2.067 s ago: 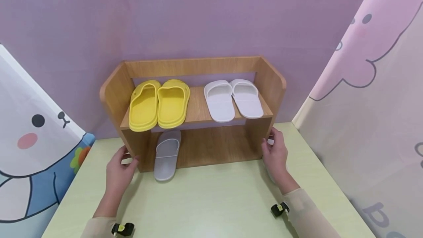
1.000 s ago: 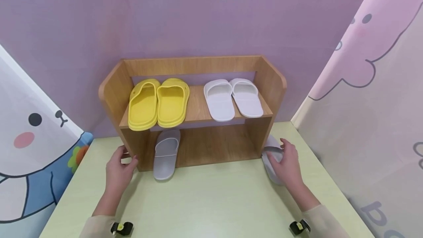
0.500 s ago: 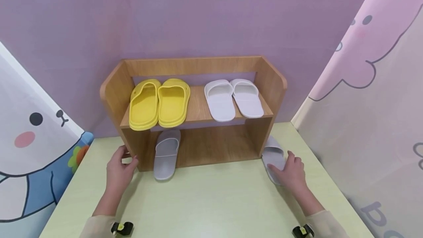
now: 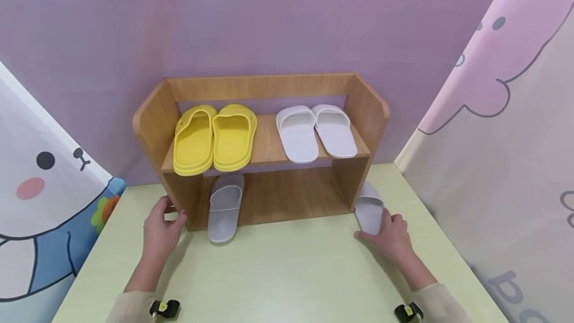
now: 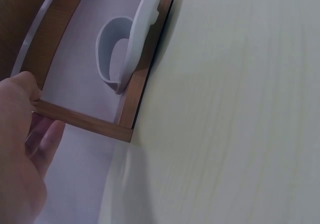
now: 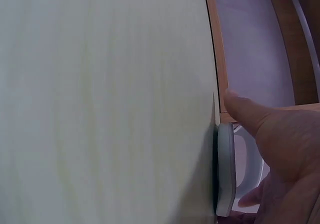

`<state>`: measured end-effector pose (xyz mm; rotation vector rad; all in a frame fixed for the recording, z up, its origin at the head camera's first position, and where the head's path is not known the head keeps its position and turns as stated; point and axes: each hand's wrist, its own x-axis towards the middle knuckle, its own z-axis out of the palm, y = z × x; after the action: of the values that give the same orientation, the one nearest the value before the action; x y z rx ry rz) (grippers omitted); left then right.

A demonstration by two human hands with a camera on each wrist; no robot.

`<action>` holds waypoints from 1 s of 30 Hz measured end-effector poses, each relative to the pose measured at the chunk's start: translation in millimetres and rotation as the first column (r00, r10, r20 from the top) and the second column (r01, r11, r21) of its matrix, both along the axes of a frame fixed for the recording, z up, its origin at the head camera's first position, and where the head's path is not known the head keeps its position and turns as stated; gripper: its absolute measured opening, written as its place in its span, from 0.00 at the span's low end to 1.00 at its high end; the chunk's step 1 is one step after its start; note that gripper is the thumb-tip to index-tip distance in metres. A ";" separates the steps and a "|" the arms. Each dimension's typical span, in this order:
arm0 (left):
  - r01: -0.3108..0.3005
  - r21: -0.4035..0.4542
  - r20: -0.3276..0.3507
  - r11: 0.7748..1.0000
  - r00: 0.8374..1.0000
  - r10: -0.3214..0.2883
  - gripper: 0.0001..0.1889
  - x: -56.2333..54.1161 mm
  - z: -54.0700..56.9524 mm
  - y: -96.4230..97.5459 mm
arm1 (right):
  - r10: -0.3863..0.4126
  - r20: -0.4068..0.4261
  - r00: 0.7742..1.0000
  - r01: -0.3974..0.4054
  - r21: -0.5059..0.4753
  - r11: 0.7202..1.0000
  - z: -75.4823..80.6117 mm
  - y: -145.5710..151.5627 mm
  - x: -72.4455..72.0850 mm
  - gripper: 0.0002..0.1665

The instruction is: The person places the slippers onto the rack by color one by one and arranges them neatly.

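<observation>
A small wooden shoe rack (image 4: 251,88) stands on the table against the wall. My left hand (image 4: 162,226) pinches its left side panel, thumb at the inner side and fingers at the outer side, as the left wrist view shows. On the bottom shelf, at its left end, lies one grey slipper (image 4: 224,208). Its lookalike, another grey slipper (image 4: 369,208), lies on the table just right of the rack. My right hand (image 4: 392,238) grips that slipper around its heel, thumb on the left and fingers on the right; the hand covers the heel end.
Yellow clogs (image 4: 215,138) and white slippers (image 4: 316,133) sit in pairs on the upper shelf. A purple cloth backdrop (image 4: 278,19) rises behind. Printed curtains (image 4: 49,223) border the pale table (image 4: 278,273) on both sides. Each wrist wears a small black camera (image 4: 165,309).
My right hand has left the rack's right panel and moved down and right to the heel of the outer grey slipper. The left hand keeps its hold on the rack.
</observation>
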<state>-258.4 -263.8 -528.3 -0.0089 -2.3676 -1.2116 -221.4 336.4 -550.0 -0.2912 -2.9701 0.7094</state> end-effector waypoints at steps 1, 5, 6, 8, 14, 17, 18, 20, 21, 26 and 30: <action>-0.002 0.000 0.001 1.000 1.000 0.002 0.22 0.2 0.0 0.0 | 0.001 0.005 1.000 -0.001 -0.001 1.000 0.2 -0.3 0.2 0.76; -0.001 -0.001 0.001 1.000 1.000 0.001 0.22 0.4 0.9 -0.7 | 0.004 0.024 1.000 -0.004 -0.019 1.000 2.8 -2.2 -0.1 0.72; -0.001 -0.005 0.002 1.000 1.000 0.001 0.22 0.4 1.4 -1.0 | 0.006 0.027 1.000 -0.005 -0.025 1.000 3.5 -2.6 -0.7 0.71; 0.001 -0.011 0.006 1.000 1.000 -0.001 0.22 0.2 2.5 -1.4 | 0.007 0.034 0.999 -0.006 -0.036 0.999 4.2 -2.8 -2.5 0.69; 0.006 -0.020 0.037 1.000 0.999 -0.005 0.23 0.1 4.7 -1.3 | -0.018 0.055 0.998 0.020 -0.034 0.999 5.4 -3.0 -7.3 0.65; 0.005 -0.021 0.043 1.000 0.999 -0.004 0.23 0.2 4.7 -1.0 | -0.033 0.062 0.998 0.036 -0.038 0.999 5.2 -3.2 -8.8 0.64; 0.005 -0.022 0.041 1.000 0.999 -0.005 0.23 0.1 4.6 -0.9 | -0.038 0.063 0.997 0.041 -0.042 0.998 4.7 -3.2 -9.3 0.64; 0.004 -0.025 0.039 1.000 0.999 -0.003 0.23 0.3 4.4 -0.9 | -0.046 0.055 0.997 0.049 -0.055 0.997 3.9 -3.6 -9.9 0.64; 0.004 -0.027 0.039 1.000 0.999 -0.003 0.23 0.3 4.3 -1.0 | -0.051 0.047 0.998 0.054 -0.062 0.997 3.0 -3.7 -10.2 0.64; 0.005 -0.030 0.039 1.000 0.999 -0.003 0.23 0.2 3.4 -1.2 | -0.086 -0.033 0.996 0.082 -0.097 0.992 -0.8 -4.9 -11.1 0.63; 0.003 -0.029 0.035 1.000 0.999 -0.002 0.22 -0.3 2.8 -1.1 | -0.125 -0.136 0.983 0.107 -0.134 0.985 -0.4 -6.5 -11.7 0.62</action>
<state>-258.7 -265.0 -525.5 0.0005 -2.4162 -1.1873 -233.1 329.9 -550.4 -0.3996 -2.7520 0.8664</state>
